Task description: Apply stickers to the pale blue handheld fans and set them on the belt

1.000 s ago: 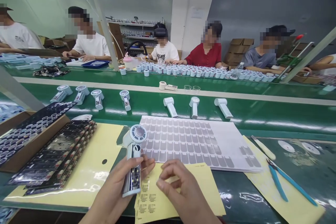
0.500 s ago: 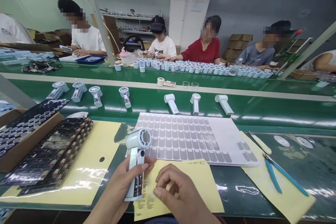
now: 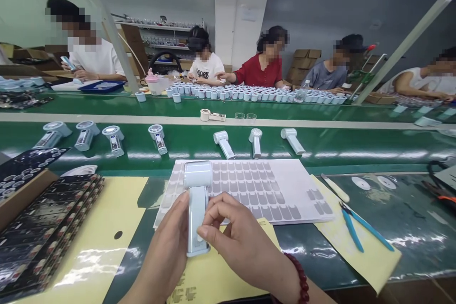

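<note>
A pale blue handheld fan body (image 3: 197, 204) stands upright in front of me, turned side-on. My left hand (image 3: 167, 251) grips its handle from the left. My right hand (image 3: 235, 235) pinches the handle's right side with thumb and fingers; a red bead bracelet is on that wrist. Below the hands lies a yellow sheet of small labels (image 3: 217, 278). Behind the fan lies a white sheet of grey stickers (image 3: 263, 190).
Stacked black sheets of round parts (image 3: 42, 232) sit at left on yellow paper. Blue pliers (image 3: 356, 230) and a white tool (image 3: 335, 187) lie at right. More fan bodies (image 3: 223, 143) ride the green conveyor (image 3: 356, 145). Several people sit across it behind rows of white rings (image 3: 256, 95).
The fan has been turned from face-up to side-on and held more upright. My right hand has moved from the label sheet onto the fan's handle. The view has shifted right.
</note>
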A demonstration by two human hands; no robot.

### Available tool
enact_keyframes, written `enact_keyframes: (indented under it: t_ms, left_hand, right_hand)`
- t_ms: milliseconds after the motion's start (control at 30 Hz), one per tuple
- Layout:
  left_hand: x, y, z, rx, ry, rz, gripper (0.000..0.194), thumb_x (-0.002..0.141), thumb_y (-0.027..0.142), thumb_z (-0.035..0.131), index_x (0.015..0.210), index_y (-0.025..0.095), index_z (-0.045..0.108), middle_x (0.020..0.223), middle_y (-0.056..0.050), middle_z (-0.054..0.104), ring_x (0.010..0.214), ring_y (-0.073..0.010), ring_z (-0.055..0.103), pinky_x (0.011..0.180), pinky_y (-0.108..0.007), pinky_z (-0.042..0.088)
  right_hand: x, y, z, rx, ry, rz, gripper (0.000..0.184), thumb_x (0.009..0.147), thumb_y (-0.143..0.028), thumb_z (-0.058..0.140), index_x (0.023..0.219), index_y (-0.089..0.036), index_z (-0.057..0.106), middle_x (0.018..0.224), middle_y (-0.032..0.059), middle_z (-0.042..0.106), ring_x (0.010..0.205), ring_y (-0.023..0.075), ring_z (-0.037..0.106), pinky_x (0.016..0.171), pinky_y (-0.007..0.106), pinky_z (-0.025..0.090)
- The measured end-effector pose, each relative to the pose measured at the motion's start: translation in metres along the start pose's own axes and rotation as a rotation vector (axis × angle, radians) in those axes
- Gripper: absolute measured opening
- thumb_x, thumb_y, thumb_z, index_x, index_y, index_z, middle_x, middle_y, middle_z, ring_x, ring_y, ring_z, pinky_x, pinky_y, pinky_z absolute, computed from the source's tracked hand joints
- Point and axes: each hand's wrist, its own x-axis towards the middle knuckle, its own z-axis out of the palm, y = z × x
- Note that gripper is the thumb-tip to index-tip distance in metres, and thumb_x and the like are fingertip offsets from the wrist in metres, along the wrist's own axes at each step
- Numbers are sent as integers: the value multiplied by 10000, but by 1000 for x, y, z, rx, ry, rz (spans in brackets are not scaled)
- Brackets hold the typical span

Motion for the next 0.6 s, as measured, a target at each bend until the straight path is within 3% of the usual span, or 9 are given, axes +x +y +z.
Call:
enact_keyframes:
  t_ms: [200,367,467,600]
  left_hand:
    - [1,3,8,-16,85,-57,256,874,304,644,1093,201,727,968,-43,744,988,-223,674,875,-301,537]
    - [3,4,9,-58,44,-84,283,802,340,719,1047,200,741,959,-56,745,1019,-261,674,896,-335,545]
    - [-2,5,10,-53,-8,-118,381,668,241,819,1039,203,742,958,-67,749,1047,-302,671,888,-355,557]
    - [-2,12,13,63,-65,-95,537,558,53,823,1070,185,733,1025,-103,751,1091,-349,658,887,-366,565]
  right_hand:
    - [4,2,-3,-112,-1,-19,179,854,-104,646,722,-215,598,902,-20,539,768,128,570,555,202,435]
    - [5,14,-1,-358,66,-205,149,867,-72,580,806,-207,570,943,-1,537,673,123,553,551,243,430]
    - [2,19,3,-403,180,-373,123,916,-125,542,835,-208,582,962,27,562,679,140,573,546,258,449]
    - [-2,18,-1,-127,465,-450,87,949,-227,545,872,-234,584,953,37,591,927,189,629,627,232,528]
